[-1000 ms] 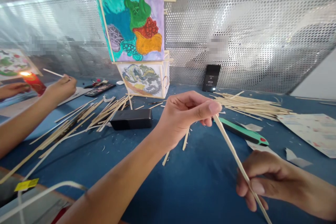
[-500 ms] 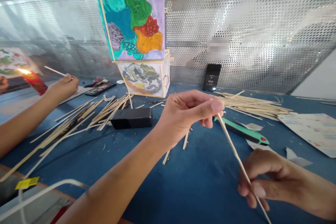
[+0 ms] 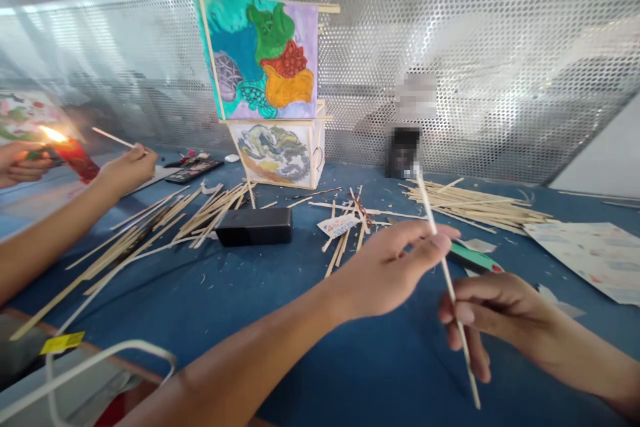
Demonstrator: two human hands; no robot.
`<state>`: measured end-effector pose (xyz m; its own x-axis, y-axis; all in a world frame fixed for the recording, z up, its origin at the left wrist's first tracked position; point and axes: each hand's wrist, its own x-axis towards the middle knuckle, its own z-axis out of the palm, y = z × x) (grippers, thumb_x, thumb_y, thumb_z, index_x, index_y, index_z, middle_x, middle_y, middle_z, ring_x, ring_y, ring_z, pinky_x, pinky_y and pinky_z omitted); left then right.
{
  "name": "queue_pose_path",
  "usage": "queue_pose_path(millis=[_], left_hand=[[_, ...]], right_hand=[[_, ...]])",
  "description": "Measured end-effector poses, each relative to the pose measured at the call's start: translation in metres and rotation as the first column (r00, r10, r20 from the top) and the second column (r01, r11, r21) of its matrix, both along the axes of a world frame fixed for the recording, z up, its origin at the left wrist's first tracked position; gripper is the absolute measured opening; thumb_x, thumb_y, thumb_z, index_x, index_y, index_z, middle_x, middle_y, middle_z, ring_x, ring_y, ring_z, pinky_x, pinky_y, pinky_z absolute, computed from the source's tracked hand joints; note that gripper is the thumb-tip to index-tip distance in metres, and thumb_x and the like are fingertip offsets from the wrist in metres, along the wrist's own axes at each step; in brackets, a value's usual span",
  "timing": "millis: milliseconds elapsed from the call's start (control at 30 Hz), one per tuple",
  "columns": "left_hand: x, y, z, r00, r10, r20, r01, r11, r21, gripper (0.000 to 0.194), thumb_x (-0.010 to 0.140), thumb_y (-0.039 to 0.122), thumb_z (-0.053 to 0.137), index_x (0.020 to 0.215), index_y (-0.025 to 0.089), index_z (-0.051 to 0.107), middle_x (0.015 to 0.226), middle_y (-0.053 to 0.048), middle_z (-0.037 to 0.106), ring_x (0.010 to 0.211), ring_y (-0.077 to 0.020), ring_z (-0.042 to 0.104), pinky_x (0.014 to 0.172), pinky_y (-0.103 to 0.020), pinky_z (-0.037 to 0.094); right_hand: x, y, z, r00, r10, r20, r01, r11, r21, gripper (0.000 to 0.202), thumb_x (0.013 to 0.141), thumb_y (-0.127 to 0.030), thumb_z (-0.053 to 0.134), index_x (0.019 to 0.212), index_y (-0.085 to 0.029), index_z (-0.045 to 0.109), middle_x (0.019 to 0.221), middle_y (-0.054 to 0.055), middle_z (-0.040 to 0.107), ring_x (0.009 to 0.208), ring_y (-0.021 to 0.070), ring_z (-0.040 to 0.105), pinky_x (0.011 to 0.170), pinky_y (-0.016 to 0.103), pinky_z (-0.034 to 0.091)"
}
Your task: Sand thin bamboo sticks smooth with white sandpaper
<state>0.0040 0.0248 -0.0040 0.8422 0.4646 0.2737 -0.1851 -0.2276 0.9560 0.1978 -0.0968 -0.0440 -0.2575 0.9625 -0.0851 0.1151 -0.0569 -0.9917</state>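
Observation:
A thin bamboo stick (image 3: 429, 203) slants across the view, its upper end toward the wall and its lower end toward me. My left hand (image 3: 390, 270) pinches it near the middle between thumb and fingers. Lower down, my right hand (image 3: 505, 320) is closed on the same stick. Behind my hands a green box cutter (image 3: 477, 258) lies on the table, partly hidden by my left fingers. Several short sticks (image 3: 343, 250) and a small printed tag (image 3: 337, 225) lie beyond my left wrist.
At the left, a co-worker's hand (image 3: 127, 170) holds a stick near a lit red candle (image 3: 75, 157). A painted lantern (image 3: 270, 60) stands at the back. A black box (image 3: 255, 225), stick piles (image 3: 475, 203) and a paper sheet (image 3: 580, 253) lie on the blue table (image 3: 280, 360).
My left hand has slid down the stick toward my right hand, moving right and nearer. More of the stick's upper end shows. The co-worker's other hand has come farther into view by the candle.

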Motion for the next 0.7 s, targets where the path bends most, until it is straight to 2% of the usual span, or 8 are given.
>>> queue_pose_path(millis=[100, 167, 233, 300, 333, 400, 533, 700], left_hand=[[0.007, -0.007, -0.005, 0.999, 0.032, 0.031, -0.029, 0.996, -0.083, 0.039, 0.108, 0.044, 0.048, 0.099, 0.019, 0.076, 0.099, -0.007, 0.071, 0.100, -0.0193, 0.064, 0.091, -0.031, 0.046], [0.010, -0.005, -0.006, 0.991, 0.105, 0.078, -0.085, 0.971, -0.224, 0.039, 0.108, 0.039, 0.047, 0.087, 0.017, 0.070, 0.088, -0.006, 0.068, 0.087, -0.0164, 0.063, 0.085, -0.030, 0.047], [0.011, 0.000, -0.005, 0.981, 0.168, 0.092, -0.127, 0.929, -0.348, 0.037, 0.109, 0.037, 0.043, 0.085, 0.017, 0.064, 0.073, -0.002, 0.062, 0.068, -0.0132, 0.060, 0.072, -0.029, 0.047], [0.011, 0.006, -0.003, 0.975, 0.210, 0.071, -0.158, 0.883, -0.443, 0.035, 0.110, 0.034, 0.039, 0.090, 0.018, 0.062, 0.060, 0.004, 0.048, 0.049, -0.0092, 0.045, 0.055, -0.025, 0.039], [0.011, 0.008, -0.003, 0.971, 0.233, 0.054, -0.177, 0.854, -0.489, 0.034, 0.110, 0.033, 0.038, 0.091, 0.018, 0.061, 0.057, 0.007, 0.040, 0.043, -0.0076, 0.036, 0.049, -0.024, 0.032], [0.011, 0.013, -0.004, 0.964, 0.265, 0.017, -0.209, 0.797, -0.567, 0.034, 0.110, 0.030, 0.036, 0.091, 0.017, 0.060, 0.055, 0.010, 0.029, 0.040, -0.0061, 0.023, 0.044, -0.022, 0.021], [0.015, 0.024, -0.014, 0.958, 0.285, -0.033, -0.235, 0.712, -0.661, 0.031, 0.111, 0.037, 0.041, 0.093, 0.017, 0.058, 0.058, 0.011, 0.028, 0.042, -0.0054, 0.019, 0.041, -0.019, 0.019], [0.016, 0.041, -0.024, 0.950, 0.303, -0.080, -0.269, 0.658, -0.704, 0.032, 0.103, 0.046, 0.063, 0.112, 0.015, 0.065, 0.092, -0.001, 0.065, 0.067, -0.0101, 0.059, 0.059, -0.024, 0.053]], right_hand=[[-0.003, 0.000, -0.009, 0.994, 0.002, 0.113, 0.001, 1.000, -0.021, 0.038, 0.102, -0.057, 0.056, 0.096, -0.025, 0.075, 0.081, 0.005, 0.076, 0.056, 0.0170, 0.073, 0.053, 0.025, 0.054], [0.000, 0.003, -0.011, 0.946, -0.137, 0.295, 0.106, 0.987, 0.117, 0.045, 0.102, -0.061, 0.051, 0.089, -0.026, 0.074, 0.073, 0.004, 0.072, 0.055, 0.0181, 0.069, 0.052, 0.028, 0.052], [0.011, 0.011, -0.012, 0.777, -0.406, 0.481, 0.241, 0.898, 0.369, 0.043, 0.100, -0.062, 0.052, 0.090, -0.028, 0.075, 0.080, 0.004, 0.074, 0.071, 0.0223, 0.071, 0.063, 0.033, 0.055], [0.030, 0.023, -0.017, 0.530, -0.624, 0.575, 0.257, 0.764, 0.592, 0.042, 0.097, -0.064, 0.055, 0.112, -0.031, 0.076, 0.111, 0.007, 0.077, 0.104, 0.0305, 0.072, 0.090, 0.043, 0.056], [0.041, 0.028, -0.020, 0.422, -0.660, 0.621, 0.203, 0.736, 0.645, 0.051, 0.096, -0.067, 0.054, 0.128, -0.031, 0.071, 0.126, 0.008, 0.074, 0.120, 0.0344, 0.066, 0.104, 0.050, 0.050], [0.060, 0.038, -0.029, 0.281, -0.654, 0.703, 0.124, 0.751, 0.649, 0.064, 0.096, -0.070, 0.049, 0.139, -0.026, 0.065, 0.135, 0.012, 0.069, 0.128, 0.0375, 0.061, 0.111, 0.056, 0.044], [0.077, 0.054, -0.041, 0.242, -0.597, 0.765, 0.102, 0.800, 0.592, 0.056, 0.096, -0.065, 0.051, 0.128, -0.025, 0.072, 0.129, 0.013, 0.072, 0.124, 0.0378, 0.062, 0.110, 0.057, 0.043], [0.079, 0.075, -0.028, 0.276, -0.571, 0.773, 0.142, 0.820, 0.555, 0.055, 0.085, -0.075, 0.055, 0.104, -0.028, 0.076, 0.109, 0.010, 0.079, 0.112, 0.0411, 0.066, 0.104, 0.065, 0.044]])
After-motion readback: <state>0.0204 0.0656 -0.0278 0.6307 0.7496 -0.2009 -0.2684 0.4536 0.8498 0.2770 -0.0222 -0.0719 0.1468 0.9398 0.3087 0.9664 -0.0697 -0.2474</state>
